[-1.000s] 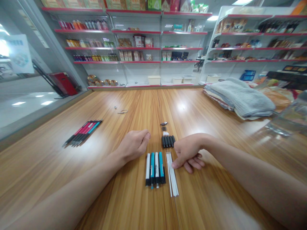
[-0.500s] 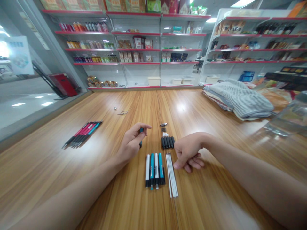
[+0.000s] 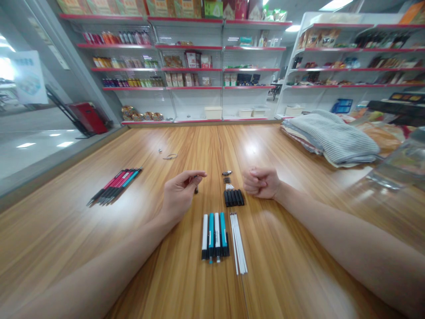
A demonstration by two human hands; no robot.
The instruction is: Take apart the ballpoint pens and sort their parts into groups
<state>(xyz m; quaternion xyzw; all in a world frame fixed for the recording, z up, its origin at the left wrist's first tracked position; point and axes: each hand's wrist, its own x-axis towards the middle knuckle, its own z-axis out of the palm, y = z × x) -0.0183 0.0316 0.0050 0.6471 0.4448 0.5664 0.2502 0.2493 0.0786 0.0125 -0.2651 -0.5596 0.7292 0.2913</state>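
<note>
My left hand (image 3: 181, 195) is closed around a pen barrel (image 3: 196, 189), mostly hidden by the fingers; only a dark end shows. Across from it, my right hand (image 3: 260, 182) is curled into a fist above the table, and whatever it may hold is hidden. Between and below the hands lies a row of short black pen grips (image 3: 233, 198). Small white pieces (image 3: 229, 187), small dark parts (image 3: 227, 180) and shiny clip-like pieces (image 3: 227, 173) lie beyond them. Nearer me are white and blue pen barrels (image 3: 211, 235) beside slim white refills (image 3: 238, 246).
Red and black pens (image 3: 114, 186) lie together at the left. A thin loop (image 3: 170, 156) and a tiny shiny piece (image 3: 160, 150) sit farther back. Folded cloths (image 3: 332, 135) and a clear container (image 3: 395, 164) stand at the right. Stocked shelves (image 3: 192, 71) rise behind the table (image 3: 149, 274).
My right hand has moved up and away from beside the refills, and its fingers have curled into a fist. The barrel in my left hand has turned, so its blue part no longer shows.
</note>
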